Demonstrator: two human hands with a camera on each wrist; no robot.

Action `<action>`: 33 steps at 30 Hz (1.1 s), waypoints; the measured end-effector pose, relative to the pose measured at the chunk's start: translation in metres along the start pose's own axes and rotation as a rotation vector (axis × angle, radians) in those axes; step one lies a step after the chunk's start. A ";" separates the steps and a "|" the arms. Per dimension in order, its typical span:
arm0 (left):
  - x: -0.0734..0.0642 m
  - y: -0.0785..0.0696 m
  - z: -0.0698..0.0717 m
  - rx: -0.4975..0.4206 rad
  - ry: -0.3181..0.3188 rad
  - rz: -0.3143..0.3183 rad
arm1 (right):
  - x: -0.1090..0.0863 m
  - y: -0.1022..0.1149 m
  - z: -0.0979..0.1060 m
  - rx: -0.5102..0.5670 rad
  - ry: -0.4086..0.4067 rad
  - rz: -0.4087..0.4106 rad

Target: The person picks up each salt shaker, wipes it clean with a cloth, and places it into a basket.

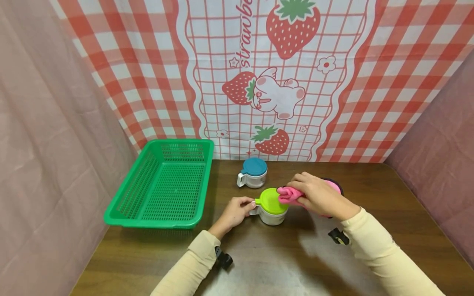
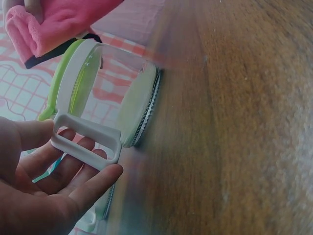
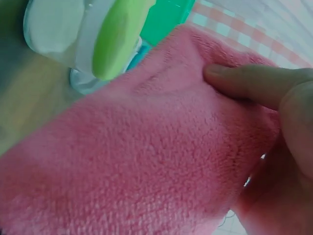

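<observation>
Cream sleeves [image 1: 385,250] in the foreground lead to two hands above a wooden surface [image 1: 270,267]. The left hand [image 1: 235,213] pinches the white handle [image 2: 85,154] of a green-lidded jar [image 1: 271,208], which stands upright mid-surface, its axis vertical and its handle pointing left. The right hand [image 1: 317,195] grips a pink cloth [image 1: 290,195], its folded end directed at the lid [image 1: 269,200]; contact there seems likely but is partly obscured. Behind: a blue-lidded jar [image 1: 254,172], handle also leftward. Left: a green basket [image 1: 148,223].
</observation>
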State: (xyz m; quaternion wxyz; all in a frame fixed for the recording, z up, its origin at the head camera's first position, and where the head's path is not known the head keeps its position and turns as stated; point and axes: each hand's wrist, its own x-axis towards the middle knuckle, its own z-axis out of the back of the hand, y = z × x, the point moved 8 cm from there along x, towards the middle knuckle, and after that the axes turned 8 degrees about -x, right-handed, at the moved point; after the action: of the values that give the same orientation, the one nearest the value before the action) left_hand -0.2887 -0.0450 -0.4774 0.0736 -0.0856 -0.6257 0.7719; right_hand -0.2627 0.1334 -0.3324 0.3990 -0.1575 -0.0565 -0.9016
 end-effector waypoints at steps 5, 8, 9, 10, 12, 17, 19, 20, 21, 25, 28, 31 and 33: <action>0.000 0.000 -0.001 0.005 -0.001 -0.010 | 0.003 0.005 -0.010 -0.029 0.027 0.042; 0.000 0.001 -0.002 0.002 0.007 -0.012 | 0.003 0.013 -0.021 -0.044 0.036 0.078; 0.000 0.001 -0.003 0.000 0.009 -0.011 | 0.003 0.016 -0.024 -0.047 0.036 0.087; 0.000 0.001 -0.003 -0.002 0.010 -0.011 | 0.003 0.019 -0.026 -0.052 0.031 0.097; 0.000 0.001 -0.003 -0.010 0.009 -0.008 | 0.005 0.024 -0.029 -0.063 0.015 0.113; 0.000 -0.001 -0.002 -0.023 -0.006 -0.006 | 0.014 0.030 -0.030 -0.123 -0.028 0.131; 0.000 -0.001 -0.002 -0.021 -0.007 -0.006 | 0.018 0.031 -0.031 -0.152 -0.036 0.138; 0.000 -0.001 -0.002 -0.018 -0.006 -0.007 | 0.019 0.031 -0.032 -0.166 -0.037 0.141; 0.000 -0.001 -0.002 -0.016 -0.005 -0.006 | 0.020 0.030 -0.032 -0.181 -0.039 0.143; 0.000 0.000 -0.001 -0.012 -0.005 0.000 | 0.026 0.023 -0.035 -0.206 -0.055 0.132; 0.001 -0.001 -0.001 -0.009 -0.004 -0.001 | 0.029 0.015 -0.037 -0.189 -0.066 0.099; 0.000 -0.001 -0.001 -0.003 -0.003 -0.005 | 0.031 0.004 -0.040 -0.167 -0.050 0.053; 0.000 -0.001 -0.001 -0.002 -0.004 -0.006 | 0.031 -0.002 -0.042 -0.158 -0.029 0.022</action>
State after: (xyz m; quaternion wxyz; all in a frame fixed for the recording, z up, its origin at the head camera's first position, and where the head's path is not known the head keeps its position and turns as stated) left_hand -0.2890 -0.0441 -0.4765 0.0746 -0.0825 -0.6270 0.7711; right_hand -0.2939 0.1041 -0.3620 0.3943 -0.2021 0.0109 -0.8964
